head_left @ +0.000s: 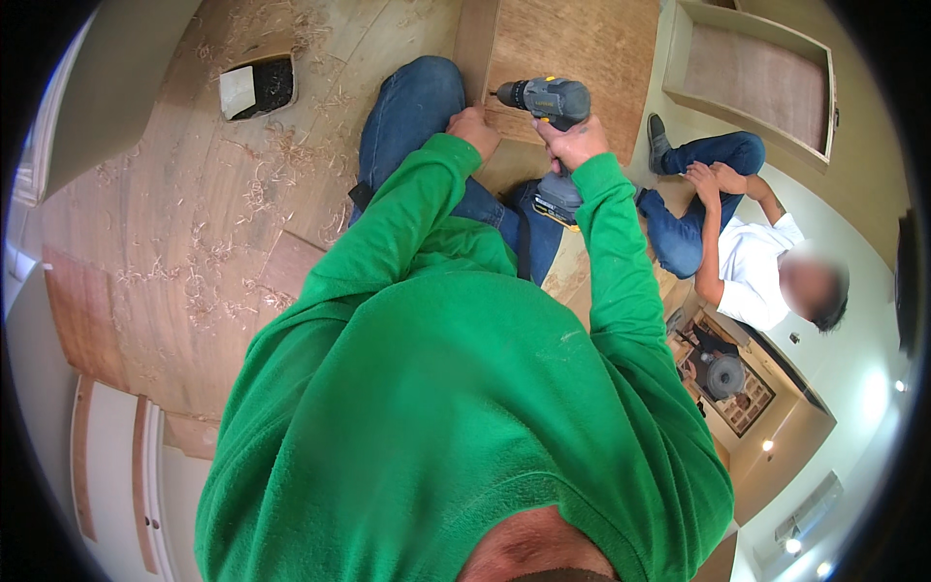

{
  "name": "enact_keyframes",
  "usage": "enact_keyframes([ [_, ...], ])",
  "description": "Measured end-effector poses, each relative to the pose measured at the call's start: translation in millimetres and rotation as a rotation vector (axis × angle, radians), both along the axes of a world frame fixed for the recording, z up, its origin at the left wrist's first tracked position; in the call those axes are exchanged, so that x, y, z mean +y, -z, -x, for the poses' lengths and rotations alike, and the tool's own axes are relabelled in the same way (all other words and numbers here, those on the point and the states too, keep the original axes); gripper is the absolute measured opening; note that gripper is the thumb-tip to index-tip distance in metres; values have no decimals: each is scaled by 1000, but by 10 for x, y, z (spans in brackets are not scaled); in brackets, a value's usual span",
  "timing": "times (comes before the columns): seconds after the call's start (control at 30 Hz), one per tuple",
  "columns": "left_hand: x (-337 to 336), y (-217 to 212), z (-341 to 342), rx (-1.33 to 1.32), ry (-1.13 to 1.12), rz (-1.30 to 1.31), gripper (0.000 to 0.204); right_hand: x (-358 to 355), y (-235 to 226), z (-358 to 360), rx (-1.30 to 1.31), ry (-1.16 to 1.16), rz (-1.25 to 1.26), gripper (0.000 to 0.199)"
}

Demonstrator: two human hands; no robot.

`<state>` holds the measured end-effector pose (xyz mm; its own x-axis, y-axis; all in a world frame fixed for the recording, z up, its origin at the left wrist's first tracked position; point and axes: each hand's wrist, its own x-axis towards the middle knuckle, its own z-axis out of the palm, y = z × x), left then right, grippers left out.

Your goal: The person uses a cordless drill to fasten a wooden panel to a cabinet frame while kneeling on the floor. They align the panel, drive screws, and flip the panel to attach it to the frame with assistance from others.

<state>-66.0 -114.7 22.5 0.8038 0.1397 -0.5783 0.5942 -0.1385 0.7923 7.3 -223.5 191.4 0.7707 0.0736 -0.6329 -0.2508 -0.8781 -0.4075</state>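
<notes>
My right hand (575,144) is wrapped round the grip of a grey and black cordless drill (558,100) with yellow accents. The drill lies level, its chuck and bit turned left toward the near left corner of a wooden panel piece (577,58). Its battery pack (558,199) shows below my wrist. My left hand (474,132) is closed beside that corner, just below the bit's tip. Its fingertips are close to the wooden side board (474,48); what they pinch, if anything, is too small to tell.
Wood shavings (199,276) litter the floor on the left, near a dark open container (267,89) with a white piece on it. A co-worker (756,257) sits at the right, hands on a knee. Behind stands a shallow wooden drawer (752,73). My bent knee (417,97) is beside the board.
</notes>
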Motion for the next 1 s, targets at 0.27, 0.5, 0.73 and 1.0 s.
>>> enact_keyframes([
  [0.27, -31, -1, -13, -119, -296, 13, 33, -55, -19, -60, 12, -12, -12, 23],
  [0.5, -90, -14, -83, -273, -331, -136, 30, -30, -97, -29, -14, -5, -45, 22],
  [0.73, -112, 68, -153, -290, -312, -165, 29, -19, -173, 19, -7, 9, -31, 22],
  [1.0, -112, 55, -166, -302, -285, -170, 25, -42, -203, 62, -23, -2, -24, 26],
])
